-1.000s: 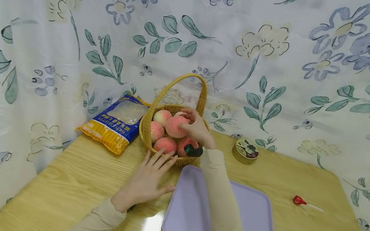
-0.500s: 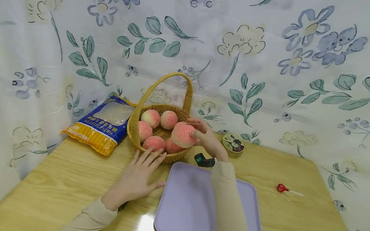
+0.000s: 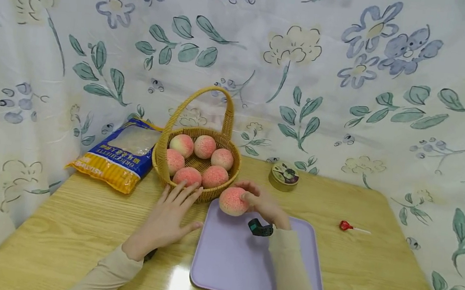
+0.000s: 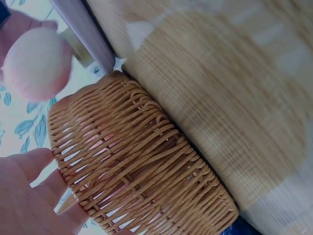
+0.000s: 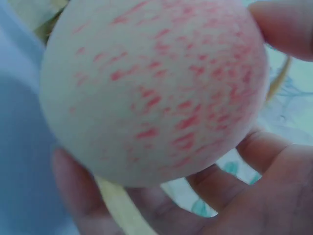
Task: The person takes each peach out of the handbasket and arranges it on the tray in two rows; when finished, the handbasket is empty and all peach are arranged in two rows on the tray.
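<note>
My right hand [image 3: 266, 206] grips a pink and cream peach [image 3: 233, 201] above the back left part of a lilac tray [image 3: 228, 263]. Up close in the right wrist view, thumb and fingers curl round the peach [image 5: 156, 93]. My left hand [image 3: 164, 223] has its fingers spread and straight, the fingertips touching the front rim of a wicker basket [image 3: 230, 163]. Several more peaches lie inside that basket, such as a front one [image 3: 214, 176]. In the left wrist view the fingers rest along the basket's woven wall [image 4: 137, 161].
Left of the basket lies a blue and yellow pasta bag [image 3: 118, 154]. A round tin [image 3: 283, 176] stands at the back, right of the basket. A red lollipop [image 3: 345, 226] lies on the wooden table [image 3: 376, 273] right of the tray. Floral cloth [image 3: 244, 37] hangs behind.
My right hand has lifted the peach out of the basket and carried it forward and right, over the tray. The left hand stays at the basket rim. The head view has shifted rightward.
</note>
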A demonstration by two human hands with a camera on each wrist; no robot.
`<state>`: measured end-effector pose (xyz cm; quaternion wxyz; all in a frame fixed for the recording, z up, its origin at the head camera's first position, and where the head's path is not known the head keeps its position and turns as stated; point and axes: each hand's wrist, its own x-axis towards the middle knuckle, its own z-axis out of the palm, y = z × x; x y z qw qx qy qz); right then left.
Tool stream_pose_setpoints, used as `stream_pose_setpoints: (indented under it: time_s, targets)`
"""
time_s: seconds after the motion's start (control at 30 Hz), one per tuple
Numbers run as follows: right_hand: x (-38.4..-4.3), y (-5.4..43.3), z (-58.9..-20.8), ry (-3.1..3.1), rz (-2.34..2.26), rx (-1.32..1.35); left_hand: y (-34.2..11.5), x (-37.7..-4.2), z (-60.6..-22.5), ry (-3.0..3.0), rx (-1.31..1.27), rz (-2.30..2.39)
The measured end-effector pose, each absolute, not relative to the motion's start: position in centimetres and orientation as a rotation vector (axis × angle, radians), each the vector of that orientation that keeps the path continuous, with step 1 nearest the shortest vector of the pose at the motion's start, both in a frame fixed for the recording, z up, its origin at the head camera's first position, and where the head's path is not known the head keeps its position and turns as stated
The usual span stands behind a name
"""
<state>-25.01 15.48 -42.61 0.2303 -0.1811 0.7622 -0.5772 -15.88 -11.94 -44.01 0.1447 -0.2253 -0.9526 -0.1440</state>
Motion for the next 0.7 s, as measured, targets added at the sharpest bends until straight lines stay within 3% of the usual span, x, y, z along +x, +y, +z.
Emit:
stream_pose_setpoints:
  time_s: [0.3,0.7]
  targets:
    - [-24.3,13.1,-43.0,2.174,-1.506,-0.387,-12.1,-15.8,-43.7,-2.761,-0.635,-0.429]
    - [-23.9,13.5,-43.4,2.229,-1.476,-0.449,-12.1,-15.7,-43.1,-2.755,-0.636,-0.51]
